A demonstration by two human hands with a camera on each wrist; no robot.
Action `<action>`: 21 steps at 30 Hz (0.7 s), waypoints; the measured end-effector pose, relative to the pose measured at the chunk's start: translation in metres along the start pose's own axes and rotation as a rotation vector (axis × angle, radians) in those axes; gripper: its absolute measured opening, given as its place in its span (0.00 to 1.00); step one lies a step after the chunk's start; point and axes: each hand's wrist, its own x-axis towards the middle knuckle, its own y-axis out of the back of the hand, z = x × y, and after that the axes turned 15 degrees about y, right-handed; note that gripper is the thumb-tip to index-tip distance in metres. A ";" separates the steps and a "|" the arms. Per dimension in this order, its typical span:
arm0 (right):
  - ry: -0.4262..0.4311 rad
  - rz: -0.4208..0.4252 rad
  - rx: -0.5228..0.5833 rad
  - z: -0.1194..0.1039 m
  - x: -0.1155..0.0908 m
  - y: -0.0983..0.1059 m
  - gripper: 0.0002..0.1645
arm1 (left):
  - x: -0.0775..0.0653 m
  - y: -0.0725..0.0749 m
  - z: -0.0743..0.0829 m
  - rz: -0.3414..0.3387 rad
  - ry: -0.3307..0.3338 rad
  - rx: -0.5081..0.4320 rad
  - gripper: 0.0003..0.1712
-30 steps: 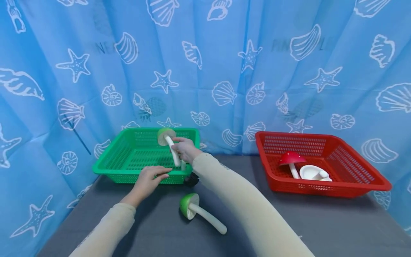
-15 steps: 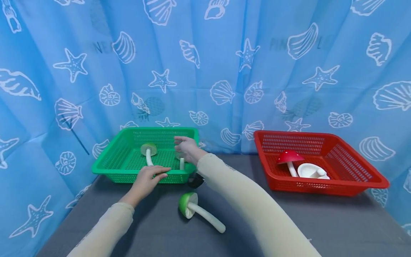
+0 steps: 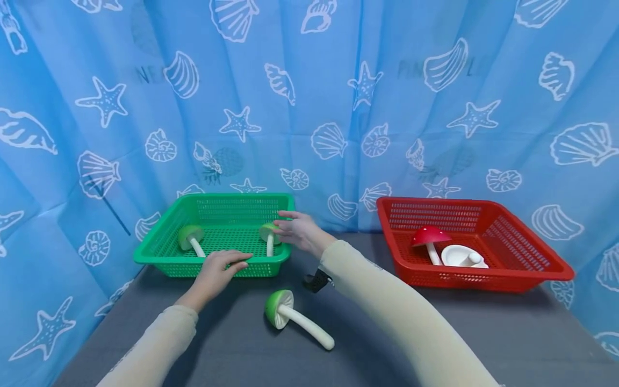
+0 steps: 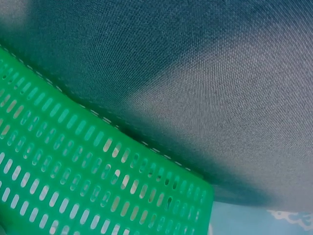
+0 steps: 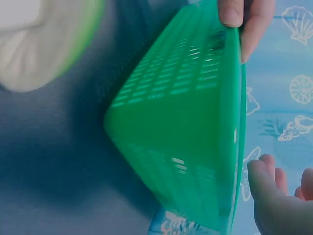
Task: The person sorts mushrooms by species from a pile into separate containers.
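Note:
A green plastic basket [image 3: 227, 260] stands at the back left with two green-capped toy mushrooms inside: one mushroom [image 3: 191, 237] at the left, another mushroom [image 3: 268, 236] at the right end. My left hand [image 3: 215, 274] holds the basket's front rim, thumb outside and fingers over the edge, as the right wrist view shows. My right hand [image 3: 304, 232] hovers by the right end of that basket, fingers spread and holding nothing. A third green-capped mushroom [image 3: 300, 320] lies on the table in front, its white stem pointing to the lower right.
A red basket [image 3: 483, 275] stands at the back right, holding a red-capped toy mushroom [image 3: 430, 239] and a white mushroom-like piece [image 3: 461, 257]. A blue shell-print curtain [image 3: 329, 97] hangs behind the dark grey table [image 3: 367, 333].
My right hand let go of a green-capped mushroom inside the green basket, then drew back to the right. That mushroom has tipped over toward the left. My left hand stays at the rim.

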 end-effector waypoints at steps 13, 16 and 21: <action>-0.017 -0.022 0.028 -0.002 -0.026 0.028 0.30 | 0.000 0.001 -0.003 -0.011 0.014 -0.014 0.16; -0.024 -0.036 0.016 -0.002 -0.030 0.031 0.30 | 0.000 0.000 -0.003 -0.011 0.014 -0.015 0.16; -0.030 -0.045 -0.016 0.001 -0.042 0.039 0.28 | 0.001 -0.001 -0.002 -0.010 0.005 -0.018 0.16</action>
